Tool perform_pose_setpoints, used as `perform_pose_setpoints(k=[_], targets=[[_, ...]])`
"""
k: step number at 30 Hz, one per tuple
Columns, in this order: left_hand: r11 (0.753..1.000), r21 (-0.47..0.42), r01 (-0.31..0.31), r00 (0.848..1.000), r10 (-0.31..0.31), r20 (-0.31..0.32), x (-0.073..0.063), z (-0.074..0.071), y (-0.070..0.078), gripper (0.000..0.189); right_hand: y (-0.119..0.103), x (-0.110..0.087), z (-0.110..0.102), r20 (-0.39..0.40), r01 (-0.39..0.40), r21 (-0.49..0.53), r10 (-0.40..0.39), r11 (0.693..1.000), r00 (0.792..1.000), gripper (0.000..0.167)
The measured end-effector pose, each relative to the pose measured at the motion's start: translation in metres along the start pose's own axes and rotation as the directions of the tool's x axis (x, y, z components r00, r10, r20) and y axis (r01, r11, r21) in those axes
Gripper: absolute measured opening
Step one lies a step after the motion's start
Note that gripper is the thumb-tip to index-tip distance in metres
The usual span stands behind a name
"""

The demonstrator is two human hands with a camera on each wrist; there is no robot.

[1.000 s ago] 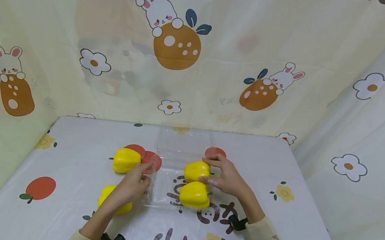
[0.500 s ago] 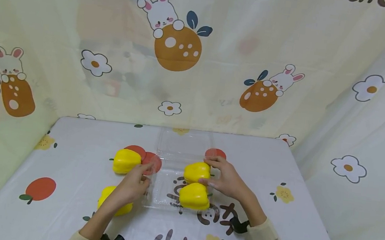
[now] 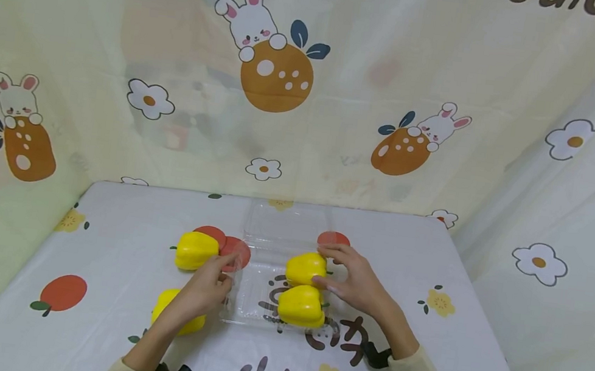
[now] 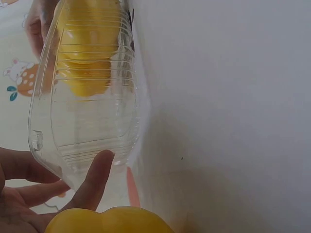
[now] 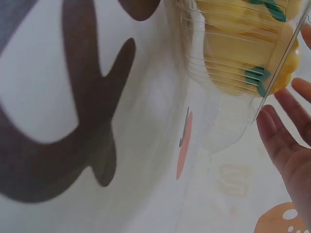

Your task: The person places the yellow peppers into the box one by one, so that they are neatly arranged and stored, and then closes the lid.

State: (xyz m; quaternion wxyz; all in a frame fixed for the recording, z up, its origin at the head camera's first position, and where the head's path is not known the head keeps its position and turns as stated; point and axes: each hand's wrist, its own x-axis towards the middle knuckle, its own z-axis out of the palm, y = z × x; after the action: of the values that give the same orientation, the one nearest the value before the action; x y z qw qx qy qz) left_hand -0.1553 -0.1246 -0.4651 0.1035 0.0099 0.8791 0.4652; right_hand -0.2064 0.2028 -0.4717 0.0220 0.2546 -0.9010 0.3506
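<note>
Two yellow bell peppers lie side by side in the clear plastic container point(image 3: 253, 309), a back pepper point(image 3: 306, 268) and a front pepper point(image 3: 302, 306). My right hand point(image 3: 358, 281) is at the stem end of the back one, thumb and fingers spread; in the right wrist view its fingertips point(image 5: 268, 119) sit right at the container's rim. At the container's left wall, my left hand point(image 3: 203, 291) pinches the edge, one finger point(image 4: 97, 172) lying against the outer wall. Two more peppers lie left of it: one behind the hand point(image 3: 196, 251), another point(image 3: 165, 302) partly hidden by the forearm.
The container's clear lid point(image 3: 288, 221) lies folded back toward the rear edge of the table. A patterned cloth point(image 3: 119, 251) covers the tabletop, and printed curtains point(image 3: 335, 141) rise at the back and sides.
My right hand has drawn slightly to the right, its fingers loosening from the back pepper. The left hand holds its place; the whole view has shifted a little.
</note>
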Motion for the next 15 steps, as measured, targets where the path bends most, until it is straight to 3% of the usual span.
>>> perform_pose_setpoints(k=[7, 11, 15], targets=[[1.000, -0.019, -0.007, 1.000, 0.008, 0.006, 0.000, 0.002, -0.002, 0.061, 0.003, -0.008, -0.003, -0.030, -0.022, 0.016, 0.023, 1.000, 0.999, 0.056], [1.000, -0.012, -0.014, 1.000, 0.014, 0.001, 0.000, 0.002, -0.002, 0.060, 0.007, -0.014, -0.006, 0.052, -0.101, 0.127, 0.095, 0.987, 0.994, 0.066], [1.000, -0.014, -0.012, 1.000, 0.012, -0.006, 0.000, 0.001, -0.002, 0.060, 0.010, -0.021, -0.008, 0.156, -0.191, 0.232, 0.157, 0.954, 0.975, 0.079]])
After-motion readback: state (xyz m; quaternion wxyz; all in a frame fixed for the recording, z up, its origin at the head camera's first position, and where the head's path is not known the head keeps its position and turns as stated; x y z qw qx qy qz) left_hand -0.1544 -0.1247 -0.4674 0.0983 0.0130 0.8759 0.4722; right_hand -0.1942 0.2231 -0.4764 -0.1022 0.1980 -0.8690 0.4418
